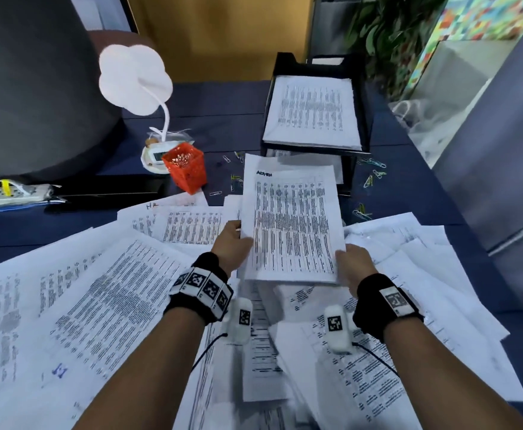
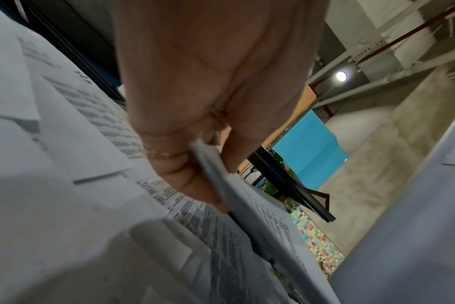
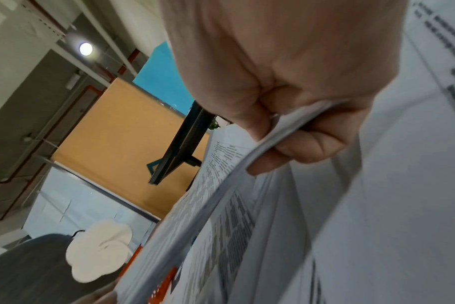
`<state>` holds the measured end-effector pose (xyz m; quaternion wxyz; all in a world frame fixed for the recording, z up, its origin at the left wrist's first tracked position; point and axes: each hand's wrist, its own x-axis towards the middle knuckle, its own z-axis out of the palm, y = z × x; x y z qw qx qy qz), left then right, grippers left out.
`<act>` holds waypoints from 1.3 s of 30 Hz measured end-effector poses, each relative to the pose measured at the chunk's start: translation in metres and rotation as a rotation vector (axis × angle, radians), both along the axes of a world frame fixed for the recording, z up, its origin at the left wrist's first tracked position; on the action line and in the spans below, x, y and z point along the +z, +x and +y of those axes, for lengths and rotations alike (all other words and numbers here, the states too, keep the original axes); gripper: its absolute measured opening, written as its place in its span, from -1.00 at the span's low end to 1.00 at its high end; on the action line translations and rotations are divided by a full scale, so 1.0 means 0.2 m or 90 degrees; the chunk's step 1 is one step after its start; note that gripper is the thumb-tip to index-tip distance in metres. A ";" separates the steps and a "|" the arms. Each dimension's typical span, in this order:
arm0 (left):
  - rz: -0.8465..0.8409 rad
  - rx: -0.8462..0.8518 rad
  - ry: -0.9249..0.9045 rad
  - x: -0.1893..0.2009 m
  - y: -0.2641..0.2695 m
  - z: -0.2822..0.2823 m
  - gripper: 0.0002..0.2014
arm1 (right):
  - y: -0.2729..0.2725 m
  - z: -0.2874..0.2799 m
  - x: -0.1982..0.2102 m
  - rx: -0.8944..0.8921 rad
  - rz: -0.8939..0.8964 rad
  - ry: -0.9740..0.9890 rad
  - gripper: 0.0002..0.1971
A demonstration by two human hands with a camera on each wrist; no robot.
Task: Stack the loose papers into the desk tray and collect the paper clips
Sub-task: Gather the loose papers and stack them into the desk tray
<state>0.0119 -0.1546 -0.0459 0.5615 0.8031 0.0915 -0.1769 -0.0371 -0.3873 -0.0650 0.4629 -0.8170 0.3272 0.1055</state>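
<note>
left hand (image 1: 234, 240) and right hand (image 1: 355, 262) pinch side edges of thin sheaf of white printed papers (image 1: 291, 221), lifted above loose sheets on dark blue worktop (image 1: 216, 100), near black desk tray (image 1: 366, 97); coloured paper clips (image 1: 375, 173) beside tray.

The room is evenly and fairly brightly lit from overhead; a round ceiling lamp (image 2: 341, 76) glares as a white spot in both wrist views. Shadows on the papers (image 1: 92, 293) are soft and faint. The head view bows straight lines toward its edges. Both wrist views are smeared, with nearby print blurred and the closest sheets out of focus.
</note>
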 end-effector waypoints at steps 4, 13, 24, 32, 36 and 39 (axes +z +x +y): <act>0.032 0.002 -0.001 -0.01 0.00 -0.09 -0.67 | 0.02 -0.05 0.13 0.053 0.058 -0.143 -0.68; 0.123 0.031 -0.107 -0.03 0.09 -0.19 -0.47 | 0.23 -0.17 0.09 -0.065 -0.079 0.062 -0.73; 0.053 0.088 -0.164 -0.02 0.38 -0.28 -0.59 | 0.38 -0.18 0.04 -0.120 -0.101 0.339 -0.71; -0.028 -0.232 0.281 -0.04 0.44 -0.23 -0.29 | 0.63 -0.20 0.04 -0.261 -0.185 0.422 -0.59; 0.015 -0.399 0.573 -0.12 0.44 -0.23 -0.03 | 0.76 -0.21 0.05 -0.320 -0.214 0.451 -0.57; 0.023 -0.428 0.635 -0.17 0.43 -0.25 0.07 | 0.83 -0.23 0.04 -0.349 -0.228 0.449 -0.65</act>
